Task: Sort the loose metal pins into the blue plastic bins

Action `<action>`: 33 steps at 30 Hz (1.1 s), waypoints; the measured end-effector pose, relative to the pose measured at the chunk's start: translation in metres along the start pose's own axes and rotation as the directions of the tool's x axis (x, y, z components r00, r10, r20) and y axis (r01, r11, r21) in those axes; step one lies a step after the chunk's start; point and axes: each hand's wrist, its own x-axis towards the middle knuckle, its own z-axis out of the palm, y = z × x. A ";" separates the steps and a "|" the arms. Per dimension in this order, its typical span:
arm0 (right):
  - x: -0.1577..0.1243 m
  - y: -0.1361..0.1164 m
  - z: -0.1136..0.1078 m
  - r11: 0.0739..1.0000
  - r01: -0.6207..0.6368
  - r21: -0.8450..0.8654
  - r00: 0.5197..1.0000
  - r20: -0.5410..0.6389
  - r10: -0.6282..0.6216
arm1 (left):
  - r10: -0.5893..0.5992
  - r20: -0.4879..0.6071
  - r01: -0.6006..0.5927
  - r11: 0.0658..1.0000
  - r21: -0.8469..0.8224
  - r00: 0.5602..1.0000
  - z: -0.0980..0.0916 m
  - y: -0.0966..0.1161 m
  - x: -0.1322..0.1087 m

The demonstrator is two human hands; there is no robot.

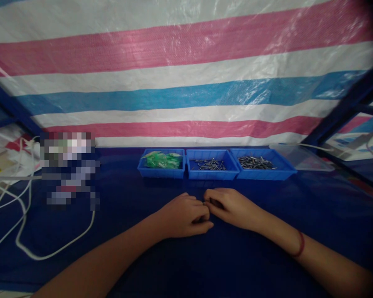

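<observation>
My left hand (189, 217) and my right hand (228, 205) meet at their fingertips, low over the dark blue tabletop (236, 265). The left fingers curl inward. On the right, thumb and forefinger pinch together where the hands touch; whatever lies between them is too small and hidden to name. Just beyond the hands stand three blue bins in a row. Green plastic packets (163, 160) fill the left bin (161, 173). Thin metal pins or nails (213, 164) lie in the middle bin (213, 174). More slim metal pieces (256, 162) are in the right bin (267, 174).
White cables (49, 254) loop across the table's left side, beside a blurred-out patch (68, 165). A clear plastic lid or sheet (311, 159) lies right of the bins. Striped sheeting (180, 95) hangs behind, between dark blue frame posts (338, 103).
</observation>
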 end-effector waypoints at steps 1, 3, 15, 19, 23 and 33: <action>0.000 -0.001 0.001 1.000 0.000 -0.002 1.000 -0.003 0.000 | 0.000 -0.003 0.000 1.000 -0.005 1.000 0.000 0.000 0.000; 0.000 -0.001 0.002 1.000 0.001 -0.008 1.000 -0.005 -0.001 | -0.002 -0.012 0.002 1.000 -0.014 1.000 0.002 0.000 -0.001; -0.002 -0.002 0.000 1.000 0.003 -0.020 1.000 -0.003 -0.003 | -0.065 -0.341 0.200 0.905 0.376 0.938 -0.054 -0.021 -0.011; -0.001 -0.002 0.000 1.000 -0.003 -0.015 1.000 0.010 0.003 | -0.299 -0.327 0.425 0.791 0.440 0.896 -0.080 -0.043 -0.026; 0.000 -0.004 0.000 0.999 -0.021 -0.024 0.999 0.026 0.021 | -0.346 -0.223 0.412 0.763 0.498 0.911 -0.078 -0.057 -0.038; -0.008 -0.017 0.021 0.996 -0.087 0.010 0.989 -0.118 0.088 | -0.227 -0.173 0.286 0.775 0.564 0.958 -0.059 0.001 -0.086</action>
